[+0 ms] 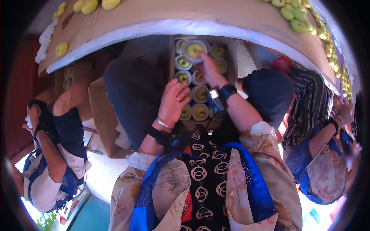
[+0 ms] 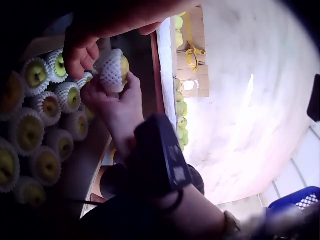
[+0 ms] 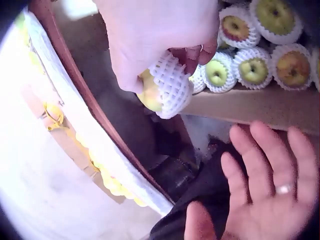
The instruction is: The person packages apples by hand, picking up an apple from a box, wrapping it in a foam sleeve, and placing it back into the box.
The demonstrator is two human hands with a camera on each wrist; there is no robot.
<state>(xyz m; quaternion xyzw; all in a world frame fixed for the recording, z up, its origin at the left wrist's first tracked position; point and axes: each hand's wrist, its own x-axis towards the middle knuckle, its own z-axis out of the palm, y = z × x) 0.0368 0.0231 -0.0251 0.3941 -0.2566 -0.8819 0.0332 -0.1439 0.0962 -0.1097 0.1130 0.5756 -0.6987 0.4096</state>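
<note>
My right hand [image 1: 212, 71] grips an apple in a white foam net [image 1: 193, 51] above the far part of a cardboard box of netted apples [image 1: 200, 112]. In the right wrist view the right hand [image 3: 160, 35] has thumb and fingers round the netted apple [image 3: 167, 87]; the left wrist view shows that apple [image 2: 114, 71] too. My left hand [image 1: 172, 103] is over the box's left side, fingers spread and holding nothing; the right wrist view shows its palm [image 3: 270, 200] and a ring.
A cardboard-covered table [image 1: 154, 14] with loose apples [image 1: 298, 25] spans the far side. Another carton [image 1: 104, 119] stands left of my knee. People sit at the left [image 1: 54, 154] and right [image 1: 323, 161]. A blue basket [image 2: 300, 199] appears in the left wrist view.
</note>
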